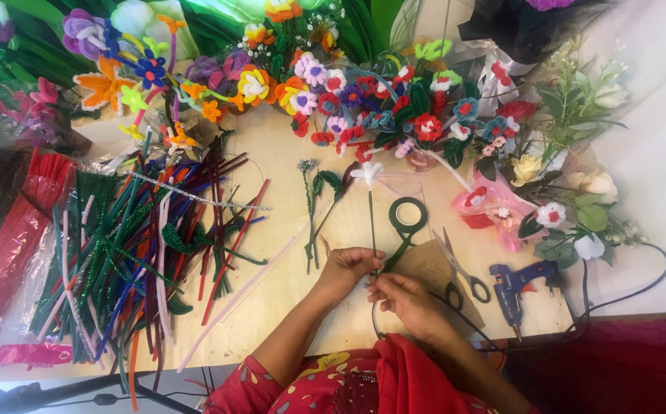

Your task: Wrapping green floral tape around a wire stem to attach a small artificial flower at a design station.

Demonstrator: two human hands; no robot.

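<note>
My left hand [346,268] pinches the lower end of a thin green stem [371,222] that lies on the wooden table [287,307]. A white pipe-cleaner flower [367,173] tops the stem, pointing away from me. My right hand [406,301] is closed just below the left one, gripping the stem's bottom end together with a strip of dark green tape. That strip runs up to a roll of green floral tape [407,215] lying right of the stem. Both hands touch each other at the fingertips.
A heap of coloured pipe cleaners [134,253] covers the left side. Finished pipe-cleaner flowers [364,100] line the back. Scissors [462,276] and a blue glue gun [515,284] with a black cord lie to the right. Artificial roses and leaves [570,169] sit far right.
</note>
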